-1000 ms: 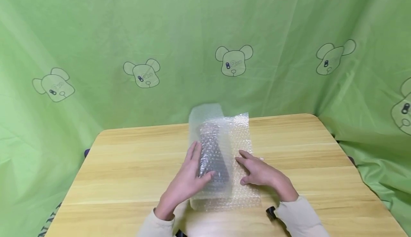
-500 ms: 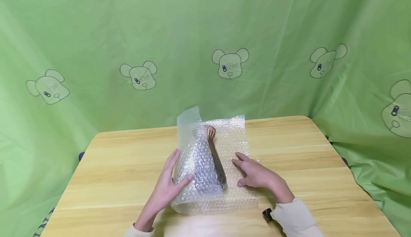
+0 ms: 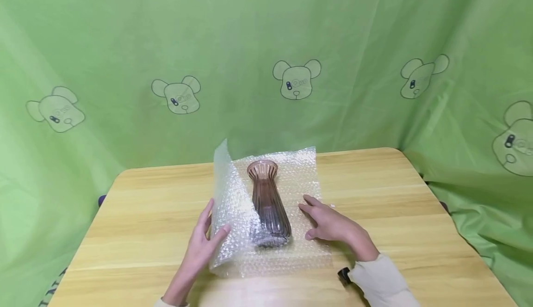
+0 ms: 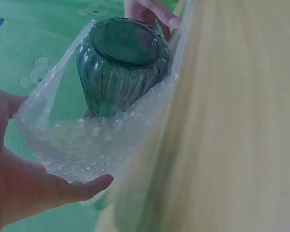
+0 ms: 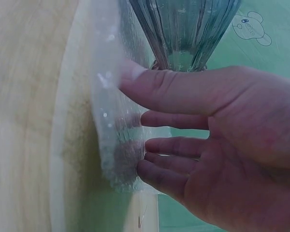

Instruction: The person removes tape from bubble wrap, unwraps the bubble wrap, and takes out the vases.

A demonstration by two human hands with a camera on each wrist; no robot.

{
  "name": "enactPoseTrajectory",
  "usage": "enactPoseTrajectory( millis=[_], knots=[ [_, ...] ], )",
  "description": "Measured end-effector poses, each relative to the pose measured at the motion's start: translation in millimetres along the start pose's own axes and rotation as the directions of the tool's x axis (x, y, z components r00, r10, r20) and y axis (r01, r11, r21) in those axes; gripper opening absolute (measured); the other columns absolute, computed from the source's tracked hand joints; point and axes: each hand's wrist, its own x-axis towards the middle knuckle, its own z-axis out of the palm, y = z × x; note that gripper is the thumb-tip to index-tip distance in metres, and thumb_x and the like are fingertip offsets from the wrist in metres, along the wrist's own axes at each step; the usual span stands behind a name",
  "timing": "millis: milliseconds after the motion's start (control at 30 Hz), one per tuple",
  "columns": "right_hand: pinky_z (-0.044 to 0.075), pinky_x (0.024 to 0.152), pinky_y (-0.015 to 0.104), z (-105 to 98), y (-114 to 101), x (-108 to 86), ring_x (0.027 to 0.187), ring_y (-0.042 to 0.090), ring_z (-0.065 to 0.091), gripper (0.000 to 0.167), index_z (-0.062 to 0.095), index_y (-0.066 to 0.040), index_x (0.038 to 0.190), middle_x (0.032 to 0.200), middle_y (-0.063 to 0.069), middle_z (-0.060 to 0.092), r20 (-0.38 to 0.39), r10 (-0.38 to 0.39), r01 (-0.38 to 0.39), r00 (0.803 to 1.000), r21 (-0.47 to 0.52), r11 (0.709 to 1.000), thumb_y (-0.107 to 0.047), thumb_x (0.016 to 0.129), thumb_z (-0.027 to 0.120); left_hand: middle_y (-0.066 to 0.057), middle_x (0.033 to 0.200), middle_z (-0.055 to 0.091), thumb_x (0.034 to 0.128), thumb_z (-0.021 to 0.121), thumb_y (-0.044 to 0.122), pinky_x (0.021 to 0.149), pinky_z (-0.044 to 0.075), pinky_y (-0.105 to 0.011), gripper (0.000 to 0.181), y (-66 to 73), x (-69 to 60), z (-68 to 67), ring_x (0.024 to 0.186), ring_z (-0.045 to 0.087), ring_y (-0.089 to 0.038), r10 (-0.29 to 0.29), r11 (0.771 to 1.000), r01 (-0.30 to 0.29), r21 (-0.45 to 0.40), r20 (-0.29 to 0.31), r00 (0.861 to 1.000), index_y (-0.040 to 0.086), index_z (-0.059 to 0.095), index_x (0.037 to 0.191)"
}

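Observation:
A ribbed glass vase (image 3: 268, 200), pinkish at its flared mouth and darker toward its base, lies on bubble wrap (image 3: 301, 177). The sheet's left part stands raised and folded beside it. My left hand (image 3: 200, 244) is at that raised flap, thumb on the inner side and fingers on the outer; the left wrist view shows the wrap (image 4: 82, 145) between thumb and fingers. My right hand (image 3: 333, 221) rests on the flat sheet right of the vase, fingers spread; in the right wrist view its fingertips touch the wrap (image 5: 123, 159).
The wooden table (image 3: 395, 196) carries everything. A green curtain (image 3: 233, 34) with bear-head drawings hangs behind and around it. A tiny white scrap (image 3: 332, 205) lies just right of the wrap. A black object (image 3: 344, 276) is by the right sleeve.
My left hand has moved left, drawing the upper layer of wrap off the vase, which is now uncovered except near its lower left. My right hand has stayed nearly in place.

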Motion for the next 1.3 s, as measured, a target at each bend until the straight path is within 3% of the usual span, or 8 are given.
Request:
enactPoseTrajectory(
  millis=[133, 333, 600, 867, 1033, 1133, 1300],
  knots=[
    [0.027, 0.117, 0.067, -0.2, -1.0, 0.1, 0.145, 0.054, 0.028, 0.083, 0.044, 0.013, 0.147, 0.161, 0.037, 0.021, 0.002, -0.002, 0.002, 1.0, 0.007, 1.0, -0.012, 0.08, 0.085, -0.018, 0.17, 0.007, 0.0981, 0.07, 0.027, 0.116, 0.028, -0.064, 0.09, -8.6, -1.8, -11.3, 0.149, 0.024, -0.047, -0.082, 0.994, 0.083, -0.069, 0.02, 0.996, 0.008, 0.013, 0.165],
    [0.026, 0.117, 0.066, -0.3, -0.7, 0.4, 0.145, 0.053, 0.028, 0.083, 0.044, 0.012, 0.148, 0.161, 0.035, 0.021, 0.001, 0.014, -0.014, 1.0, 0.004, 1.0, -0.012, 0.08, 0.085, -0.018, 0.17, 0.01, 0.0989, 0.067, 0.018, 0.109, 0.046, -0.05, 0.087, -21.4, -4.8, -26.5, 0.148, 0.03, -0.043, -0.176, 0.966, 0.18, -0.186, 0.038, 0.984, 0.006, 0.01, 0.164],
    [0.027, 0.117, 0.067, 0.6, 0.2, -0.2, 0.145, 0.054, 0.028, 0.083, 0.044, 0.012, 0.148, 0.162, 0.035, 0.019, 0.004, 0.035, -0.035, 0.999, 0.017, 0.999, -0.01, 0.079, 0.085, -0.025, 0.163, 0.026, 0.1022, 0.062, 0.017, 0.11, 0.045, -0.053, 0.081, -26.4, -10.7, -37.3, 0.143, 0.038, -0.045, -0.209, 0.95, 0.21, -0.23, 0.029, 0.977, 0.012, 0.011, 0.165],
    [0.027, 0.117, 0.066, 0.9, -1.9, -0.2, 0.145, 0.054, 0.028, 0.082, 0.045, 0.013, 0.147, 0.162, 0.035, 0.019, 0.003, 0.034, -0.034, 0.999, 0.016, 0.999, -0.01, 0.079, 0.085, -0.024, 0.166, 0.021, 0.1048, 0.058, 0.023, 0.116, 0.036, -0.053, 0.084, -32.9, -18.2, -56.6, 0.145, 0.036, -0.042, -0.246, 0.934, 0.251, -0.253, 0.053, 0.968, 0.017, 0.001, 0.166],
    [0.027, 0.118, 0.065, 1.2, -1.9, -0.1, 0.145, 0.054, 0.027, 0.082, 0.044, 0.012, 0.147, 0.162, 0.035, 0.019, 0.005, 0.033, -0.033, 0.999, 0.023, 0.999, -0.01, 0.08, 0.085, -0.023, 0.165, 0.022, 0.1062, 0.055, 0.018, 0.112, 0.042, -0.031, 0.083, -36.8, -23.2, -71.0, 0.138, 0.048, -0.017, -0.244, 0.911, 0.254, -0.325, 0.072, 0.967, 0.017, -0.004, 0.166],
    [0.027, 0.118, 0.065, 1.7, -1.3, -0.4, 0.145, 0.054, 0.027, 0.082, 0.044, 0.012, 0.148, 0.162, 0.035, 0.019, 0.004, 0.037, -0.037, 0.999, 0.023, 0.999, -0.01, 0.08, 0.085, -0.023, 0.164, 0.024, 0.1063, 0.054, 0.017, 0.105, 0.046, -0.022, 0.079, -36.2, -24.7, -77.5, 0.128, 0.053, -0.003, -0.222, 0.919, 0.23, -0.321, 0.063, 0.973, 0.014, 0.002, 0.165],
    [0.027, 0.118, 0.064, 1.8, -0.8, 0.1, 0.146, 0.053, 0.027, 0.082, 0.044, 0.012, 0.148, 0.162, 0.035, 0.019, 0.0, 0.037, -0.037, 0.999, 0.013, 0.999, -0.011, 0.08, 0.085, -0.016, 0.16, 0.036, 0.109, 0.05, 0.022, 0.102, 0.049, -0.021, 0.066, -29.9, -27.5, -91.3, 0.125, 0.055, -0.002, -0.199, 0.936, 0.198, -0.29, 0.026, 0.98, 0.011, 0.015, 0.164]
  ],
)
